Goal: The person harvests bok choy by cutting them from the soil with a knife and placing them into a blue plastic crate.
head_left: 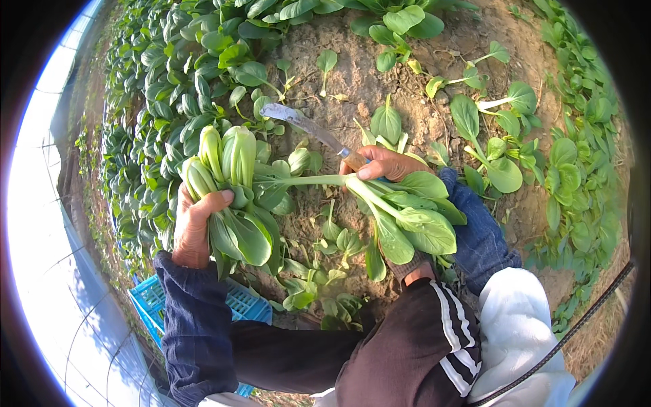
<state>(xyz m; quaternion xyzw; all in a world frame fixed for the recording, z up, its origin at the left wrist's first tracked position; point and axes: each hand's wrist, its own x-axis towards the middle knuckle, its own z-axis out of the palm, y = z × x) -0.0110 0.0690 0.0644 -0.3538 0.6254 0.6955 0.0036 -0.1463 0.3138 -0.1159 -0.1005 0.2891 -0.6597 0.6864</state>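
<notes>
My left hand (194,227) is closed round a bunch of bok choy (237,159), their pale green bases upward and their dark leaves hanging below the fingers. In my right hand (395,165) is a sickle (308,127), gripped by its wooden handle. Its curved, soiled blade points away to the upper left. Another bok choy plant (407,220) lies against the underside of the right hand, leaves fanned towards my knee. One long stalk from it stretches left to a leaf touching the left bunch. Whether the right fingers also grip this plant is partly hidden.
Dense bok choy rows (156,102) grow at the left, with more plants (576,169) along the right. Cut leaves (502,173) litter the brown soil (298,64). A blue plastic crate (150,298) stands beside my left forearm. White sheeting (41,237) borders the far left.
</notes>
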